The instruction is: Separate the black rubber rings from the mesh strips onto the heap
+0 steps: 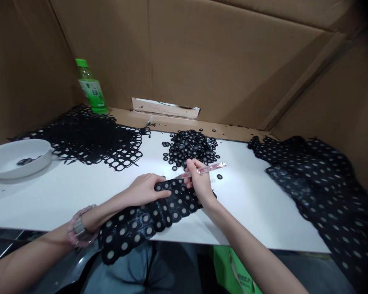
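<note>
My left hand (147,188) grips the upper left part of a black rubber-like sheet (155,218) dotted with round holes, the thumb lying on top of it. This sheet slants across the table's front edge, its lower left end hanging over my lap. My right hand (199,181) is closed around a slim pen-like tool (213,167) with a clear and reddish handle. The tool's narrow tip points left, at the sheet's upper edge near my left thumb; its exact kind is unclear. Just beyond lies a heap of small black rings (191,147).
On the left are a white bowl (44,161) holding a few dark pieces and a pile of black net-like scrap (92,136). A green bottle (93,92) stands behind it. More dotted black sheet (313,179) drapes over the right side. Cardboard walls (202,61) enclose the white table (248,212).
</note>
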Demonstrator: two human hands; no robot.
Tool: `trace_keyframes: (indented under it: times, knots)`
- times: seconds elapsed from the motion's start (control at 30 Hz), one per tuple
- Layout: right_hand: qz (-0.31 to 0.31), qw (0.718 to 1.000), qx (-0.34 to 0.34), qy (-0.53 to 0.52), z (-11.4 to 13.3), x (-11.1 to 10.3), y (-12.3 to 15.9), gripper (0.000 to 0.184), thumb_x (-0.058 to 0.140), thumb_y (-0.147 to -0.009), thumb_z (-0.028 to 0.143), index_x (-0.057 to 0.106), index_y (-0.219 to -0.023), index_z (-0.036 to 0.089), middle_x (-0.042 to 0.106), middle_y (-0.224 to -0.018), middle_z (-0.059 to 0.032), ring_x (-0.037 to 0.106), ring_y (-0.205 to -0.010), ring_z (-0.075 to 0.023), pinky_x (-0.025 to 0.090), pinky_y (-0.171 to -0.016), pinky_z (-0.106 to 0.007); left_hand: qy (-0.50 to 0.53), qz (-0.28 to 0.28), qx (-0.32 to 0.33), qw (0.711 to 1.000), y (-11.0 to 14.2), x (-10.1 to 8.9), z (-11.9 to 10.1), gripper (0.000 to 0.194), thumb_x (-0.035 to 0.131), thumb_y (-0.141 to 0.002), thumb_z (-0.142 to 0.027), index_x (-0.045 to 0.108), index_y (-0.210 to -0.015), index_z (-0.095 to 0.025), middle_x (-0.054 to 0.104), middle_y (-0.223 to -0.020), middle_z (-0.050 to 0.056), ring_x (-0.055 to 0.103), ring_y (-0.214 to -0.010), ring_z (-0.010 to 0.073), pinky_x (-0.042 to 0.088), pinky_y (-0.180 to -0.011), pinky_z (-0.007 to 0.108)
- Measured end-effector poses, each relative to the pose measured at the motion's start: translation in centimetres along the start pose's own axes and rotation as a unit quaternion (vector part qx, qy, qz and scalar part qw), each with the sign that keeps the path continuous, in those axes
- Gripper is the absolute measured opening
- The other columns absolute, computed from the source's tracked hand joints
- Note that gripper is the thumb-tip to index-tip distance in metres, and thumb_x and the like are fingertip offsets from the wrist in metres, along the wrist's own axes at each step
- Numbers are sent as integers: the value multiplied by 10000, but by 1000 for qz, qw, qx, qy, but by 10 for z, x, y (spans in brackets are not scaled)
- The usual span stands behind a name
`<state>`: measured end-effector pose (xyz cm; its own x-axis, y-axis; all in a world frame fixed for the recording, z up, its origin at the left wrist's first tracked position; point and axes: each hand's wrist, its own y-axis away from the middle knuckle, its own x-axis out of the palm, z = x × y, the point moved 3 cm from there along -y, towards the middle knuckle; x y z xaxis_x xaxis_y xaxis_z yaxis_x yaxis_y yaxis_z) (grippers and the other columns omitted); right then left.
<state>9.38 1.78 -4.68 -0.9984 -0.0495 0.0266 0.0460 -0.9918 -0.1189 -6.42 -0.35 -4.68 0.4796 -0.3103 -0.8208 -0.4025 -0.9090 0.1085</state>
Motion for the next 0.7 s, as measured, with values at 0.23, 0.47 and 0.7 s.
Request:
trace_keyframes:
  times: [0.23,0.47,0.7]
  knots:
    - [78,996,11,49,-2,2,18,262,645,-667,249,411,-564,195,509,-446,60,454,-357,-77,309,-358,-177,54,7,21,998,-1,3,12,346,500,-764,-491,640,-869,-193,662,-821,4,569,-780,202,390,-667,238]
    - [89,991,-9,103,-8,3,19,252,557,-695,193,356,-543,206,487,-442,61,464,-360,-95,319,-375,-196,89,1,27,996,-3,7,18,352,523,-758,-478,637,-906,-180,663,-872,16,562,-838,217,414,-732,262]
    - [97,985,-31,137,-5,4,21,268,549,-716,224,344,-544,208,466,-457,60,469,-387,-102,335,-416,-216,111,12,29,993,-2,6,17,336,526,-757,-465,642,-882,-175,663,-844,14,565,-806,208,423,-724,261]
